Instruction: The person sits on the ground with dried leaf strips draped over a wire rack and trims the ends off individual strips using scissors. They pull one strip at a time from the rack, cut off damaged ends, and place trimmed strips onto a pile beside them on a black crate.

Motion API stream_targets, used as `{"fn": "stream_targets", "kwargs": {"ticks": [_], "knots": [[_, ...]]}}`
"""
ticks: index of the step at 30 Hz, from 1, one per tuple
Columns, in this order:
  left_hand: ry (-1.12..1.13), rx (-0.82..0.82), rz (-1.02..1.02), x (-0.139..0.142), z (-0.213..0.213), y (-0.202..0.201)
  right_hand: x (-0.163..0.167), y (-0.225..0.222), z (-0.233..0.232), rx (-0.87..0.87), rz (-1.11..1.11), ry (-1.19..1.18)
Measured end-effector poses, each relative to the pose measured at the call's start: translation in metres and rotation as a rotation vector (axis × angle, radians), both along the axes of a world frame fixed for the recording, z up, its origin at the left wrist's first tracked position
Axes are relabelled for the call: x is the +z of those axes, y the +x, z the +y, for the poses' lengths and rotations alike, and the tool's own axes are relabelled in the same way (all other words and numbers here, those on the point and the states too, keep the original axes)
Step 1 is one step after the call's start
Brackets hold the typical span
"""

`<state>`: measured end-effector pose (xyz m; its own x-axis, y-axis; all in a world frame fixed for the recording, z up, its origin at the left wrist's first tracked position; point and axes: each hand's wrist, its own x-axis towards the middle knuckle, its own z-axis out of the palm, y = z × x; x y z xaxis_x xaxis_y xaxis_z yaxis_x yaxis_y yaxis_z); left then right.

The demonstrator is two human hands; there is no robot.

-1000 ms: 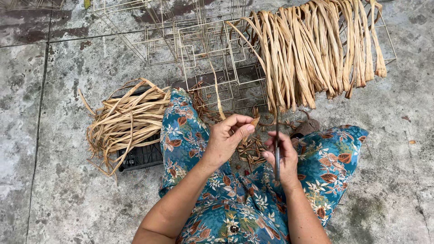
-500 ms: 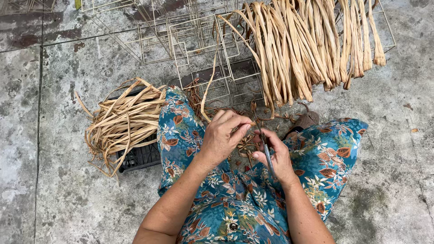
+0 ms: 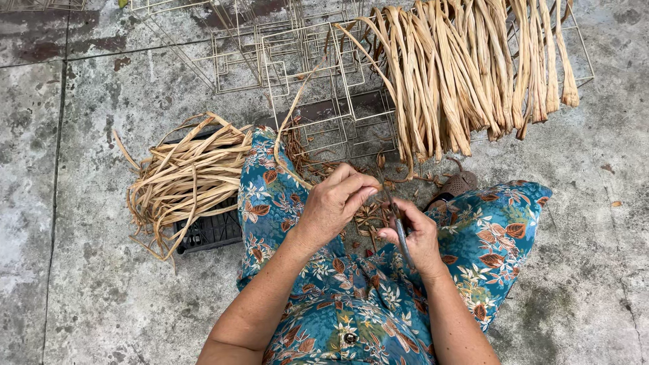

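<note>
My left hand [image 3: 334,203] is closed, its fingertips pinching the end of a long tan dried fibre strip [image 3: 289,128] that curves up over the wire frames. My right hand [image 3: 419,236] grips a pair of grey metal scissors [image 3: 399,226], blades pointing up toward the left fingertips. Both hands hover between my knees, which are covered by blue floral cloth [image 3: 500,230]. Small brown trimmings [image 3: 368,216] lie on the floor under the hands.
A thick bundle of tan strips [image 3: 460,74] lies over gold wire frames [image 3: 304,67] at the top. A loose tangle of strips [image 3: 189,176] sits on a black crate [image 3: 213,233] to the left. A brown sandal [image 3: 461,182] shows by the right knee. Concrete floor [image 3: 81,284] surrounds it all.
My hands have drawn closer together, the right one bringing the scissors up to the left fingertips. The held strip has swung slightly; the view shifted a little.
</note>
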<state>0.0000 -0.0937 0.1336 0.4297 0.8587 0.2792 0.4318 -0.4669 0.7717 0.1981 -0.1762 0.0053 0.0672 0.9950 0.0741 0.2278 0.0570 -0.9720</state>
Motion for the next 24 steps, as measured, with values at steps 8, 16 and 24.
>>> {"fn": "stream_targets", "kwargs": {"ticks": [8, 16, 24], "knots": [[0.004, 0.042, 0.054, 0.0, -0.002, -0.015, -0.003, 0.002, 0.001, -0.033, 0.262, -0.273], [-0.235, 0.125, -0.292, 0.017, -0.027, -0.072, 0.004, -0.004, 0.02, -0.1, 0.279, -0.342], [-0.301, 0.365, -0.245, 0.021, -0.052, -0.131, -0.017, -0.016, 0.038, -0.02, 0.114, -0.495]]}}
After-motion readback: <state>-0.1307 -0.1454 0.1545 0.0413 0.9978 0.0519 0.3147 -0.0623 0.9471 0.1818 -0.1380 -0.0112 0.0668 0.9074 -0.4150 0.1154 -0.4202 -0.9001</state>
